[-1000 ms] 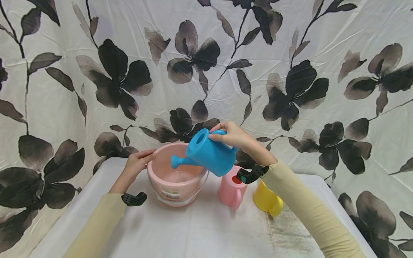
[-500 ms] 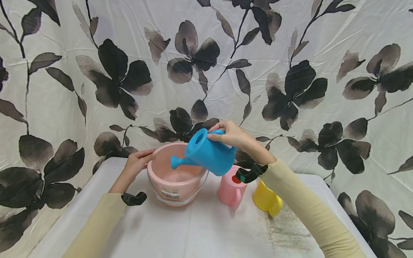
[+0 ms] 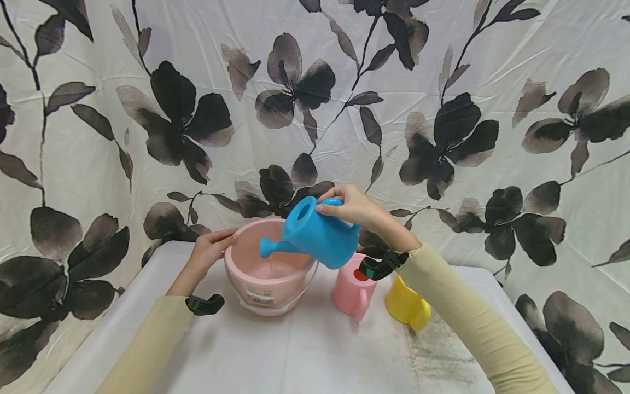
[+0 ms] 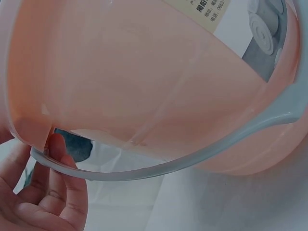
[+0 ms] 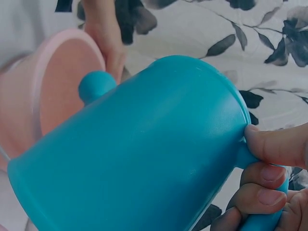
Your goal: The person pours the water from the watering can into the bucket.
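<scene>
My right hand (image 3: 356, 208) grips the handle of a blue watering can (image 3: 322, 232); the right wrist view shows the fingers curled round the handle (image 5: 267, 219) with the thumb on top. The can is tilted left, its spout over a pink bucket (image 3: 268, 293). Below the spout, a faint thin stream seems to fall inside the bucket. My left hand (image 3: 206, 254) holds the bucket's left rim, thumb and fingers on either side, close to where the grey carrying handle (image 4: 159, 171) joins it in the left wrist view. The bucket stands upright.
A pink watering can (image 3: 350, 293) with a red inside stands right of the bucket. Beside it is a yellow can (image 3: 406, 306), partly behind the right sleeve. All stand on a white-covered table (image 3: 295, 355), dark-stained at right. A floral cloth (image 3: 344, 137) hangs behind.
The blue can and both hands stay almost still. A faint stream below the spout shows a little more clearly than a second ago.
</scene>
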`<control>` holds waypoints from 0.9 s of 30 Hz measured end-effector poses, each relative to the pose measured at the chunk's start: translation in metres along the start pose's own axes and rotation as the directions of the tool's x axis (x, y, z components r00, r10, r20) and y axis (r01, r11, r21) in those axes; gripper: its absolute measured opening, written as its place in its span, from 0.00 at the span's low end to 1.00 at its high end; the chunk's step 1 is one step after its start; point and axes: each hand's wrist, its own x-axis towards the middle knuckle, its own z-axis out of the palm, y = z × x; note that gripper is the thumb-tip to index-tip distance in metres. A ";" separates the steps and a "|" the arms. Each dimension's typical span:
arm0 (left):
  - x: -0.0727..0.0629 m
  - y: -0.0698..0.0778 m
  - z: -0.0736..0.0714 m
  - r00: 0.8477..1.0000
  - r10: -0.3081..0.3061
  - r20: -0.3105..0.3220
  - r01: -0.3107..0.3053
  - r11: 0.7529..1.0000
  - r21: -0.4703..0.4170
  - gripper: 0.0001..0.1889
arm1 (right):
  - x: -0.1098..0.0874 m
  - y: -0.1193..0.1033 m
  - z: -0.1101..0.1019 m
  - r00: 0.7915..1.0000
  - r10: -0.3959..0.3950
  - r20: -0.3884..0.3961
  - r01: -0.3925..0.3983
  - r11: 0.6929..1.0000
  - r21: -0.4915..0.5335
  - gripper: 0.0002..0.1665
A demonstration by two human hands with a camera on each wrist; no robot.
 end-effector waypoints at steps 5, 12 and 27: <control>0.001 0.000 0.001 1.000 -0.007 -0.002 0.007 1.000 -0.005 0.28 | 0.001 0.001 0.000 1.000 0.000 -0.001 0.000 1.000 -0.010 0.19; 0.001 -0.001 0.001 1.000 -0.008 -0.006 0.008 1.000 -0.001 0.28 | 0.004 0.002 0.002 1.000 0.001 -0.007 -0.001 0.999 -0.039 0.20; 0.002 -0.002 0.001 1.000 -0.002 -0.006 0.002 1.000 0.003 0.28 | 0.007 0.001 0.004 1.000 0.014 -0.009 -0.014 0.998 -0.054 0.20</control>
